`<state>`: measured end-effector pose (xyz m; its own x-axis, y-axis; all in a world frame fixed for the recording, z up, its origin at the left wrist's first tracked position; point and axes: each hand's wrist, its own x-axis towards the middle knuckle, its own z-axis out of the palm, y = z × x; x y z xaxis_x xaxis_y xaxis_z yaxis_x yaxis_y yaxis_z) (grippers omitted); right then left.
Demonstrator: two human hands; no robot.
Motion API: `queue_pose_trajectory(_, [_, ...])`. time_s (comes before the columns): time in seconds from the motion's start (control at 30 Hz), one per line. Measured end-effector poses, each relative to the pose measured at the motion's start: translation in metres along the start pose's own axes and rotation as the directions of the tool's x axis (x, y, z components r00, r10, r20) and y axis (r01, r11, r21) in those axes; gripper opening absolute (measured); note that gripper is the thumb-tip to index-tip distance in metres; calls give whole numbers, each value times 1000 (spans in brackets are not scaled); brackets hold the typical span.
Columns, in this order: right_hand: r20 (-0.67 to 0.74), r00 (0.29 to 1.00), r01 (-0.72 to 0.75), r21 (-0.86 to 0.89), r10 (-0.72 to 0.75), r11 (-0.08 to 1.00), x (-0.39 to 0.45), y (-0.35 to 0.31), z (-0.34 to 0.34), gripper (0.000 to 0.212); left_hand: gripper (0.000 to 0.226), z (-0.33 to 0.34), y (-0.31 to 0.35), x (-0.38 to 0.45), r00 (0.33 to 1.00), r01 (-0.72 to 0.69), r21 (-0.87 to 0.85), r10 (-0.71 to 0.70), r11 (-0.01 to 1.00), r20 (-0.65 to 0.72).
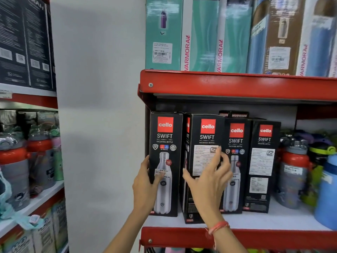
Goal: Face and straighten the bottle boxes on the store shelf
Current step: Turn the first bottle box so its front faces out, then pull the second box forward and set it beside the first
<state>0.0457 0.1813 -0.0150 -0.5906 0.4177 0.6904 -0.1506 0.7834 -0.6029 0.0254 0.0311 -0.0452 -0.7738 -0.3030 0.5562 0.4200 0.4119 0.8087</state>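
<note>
Several black Cello Swift bottle boxes stand in a row on the white shelf [237,221] with a red front edge. My left hand [145,181] grips the left side of the leftmost box [166,143], thumb across its front, which shows the bottle picture. The second box [202,139] stands turned, its label side forward and its base pulled out toward the shelf edge. My right hand [209,178] is in front of it with fingers spread, fingertips at its right edge. The third box [237,143] faces front; the fourth box [262,161] shows its label side.
Loose bottles with red and grey lids [293,172] crowd the shelf right of the boxes. Tall teal and blue boxes [200,33] fill the shelf above. A second shelving unit with bottles [27,161] stands at the left beyond a white wall.
</note>
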Motion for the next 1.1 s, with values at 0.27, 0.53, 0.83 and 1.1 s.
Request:
queue_pose_trajectory(0.27, [177, 984, -44, 211, 6, 976, 1, 15, -11, 116, 59, 3, 18, -19, 985, -96, 134, 114, 986, -133])
queue_pose_trajectory(0.53, [278, 939, 31, 520, -204, 854, 26, 42, -67, 121, 70, 16, 64, -31, 986, -126, -46, 130, 991, 103])
queue_pose_trajectory(0.83, [522, 773, -123, 680, -359, 723, 47, 80, -114, 113, 90, 20, 104, -41, 840, -39, -195, 138, 980, 524])
queue_pose_trajectory(1.1, [645, 574, -165, 694, -504, 701, 81, 89, -115, 106, 81, 26, 119, -56, 887, -120, -192, 192, 974, 420])
